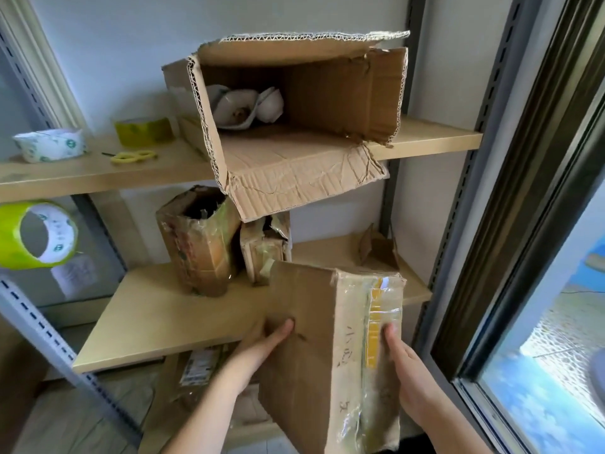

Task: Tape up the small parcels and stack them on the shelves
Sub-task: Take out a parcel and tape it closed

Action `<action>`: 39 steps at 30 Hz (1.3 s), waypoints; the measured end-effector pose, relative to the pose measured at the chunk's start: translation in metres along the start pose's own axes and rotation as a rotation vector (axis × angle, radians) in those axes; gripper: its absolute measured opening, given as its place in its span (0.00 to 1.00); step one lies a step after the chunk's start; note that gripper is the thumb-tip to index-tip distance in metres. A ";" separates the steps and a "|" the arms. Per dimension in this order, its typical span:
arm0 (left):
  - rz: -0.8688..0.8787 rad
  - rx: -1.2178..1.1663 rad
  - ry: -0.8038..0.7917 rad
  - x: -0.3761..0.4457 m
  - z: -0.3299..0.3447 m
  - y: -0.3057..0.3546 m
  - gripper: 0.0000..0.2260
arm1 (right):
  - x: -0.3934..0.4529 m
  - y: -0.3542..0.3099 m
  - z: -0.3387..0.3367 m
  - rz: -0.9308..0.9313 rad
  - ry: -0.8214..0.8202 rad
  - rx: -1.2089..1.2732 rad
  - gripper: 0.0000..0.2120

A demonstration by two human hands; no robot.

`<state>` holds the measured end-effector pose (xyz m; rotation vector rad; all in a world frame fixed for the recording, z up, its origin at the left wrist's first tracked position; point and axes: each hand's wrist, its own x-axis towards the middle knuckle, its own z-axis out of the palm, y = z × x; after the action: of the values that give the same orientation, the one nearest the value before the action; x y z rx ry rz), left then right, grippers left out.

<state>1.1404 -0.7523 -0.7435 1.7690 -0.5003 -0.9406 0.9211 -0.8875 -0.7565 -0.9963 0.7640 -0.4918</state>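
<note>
I hold a small brown cardboard parcel (324,348) upright in front of the middle shelf (157,322); clear tape and a yellow strip run down its right face. My left hand (262,347) grips its left side, thumb on the front. My right hand (409,375) grips the taped right side. Two small taped parcels stand on the middle shelf: a taller one (199,240) with a torn top and a shorter one (265,247) behind it. A tape roll (144,131) and yellow scissors (132,156) lie on the upper shelf (82,172).
A large open carton (294,126) lies on its side on the upper shelf, its flap hanging over the edge. Another tape roll (49,145) lies at the shelf's left. A green tape roll (36,235) hangs at far left. A window frame (510,224) borders the right.
</note>
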 end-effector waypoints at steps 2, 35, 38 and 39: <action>-0.027 -0.091 -0.009 -0.001 -0.012 -0.010 0.40 | 0.006 0.001 -0.003 0.062 0.006 -0.002 0.27; -0.186 -0.498 0.098 -0.052 -0.063 -0.056 0.21 | 0.008 0.011 0.039 0.303 -0.244 0.183 0.21; -0.110 -0.338 0.188 -0.051 -0.054 -0.075 0.34 | -0.011 0.014 0.036 0.320 -0.262 0.128 0.30; -0.072 -0.245 0.214 -0.051 -0.049 -0.080 0.32 | -0.016 0.017 0.036 0.312 -0.273 0.128 0.32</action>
<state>1.1403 -0.6565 -0.7907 1.6481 -0.1773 -0.8132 0.9384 -0.8486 -0.7543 -0.7869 0.6193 -0.1285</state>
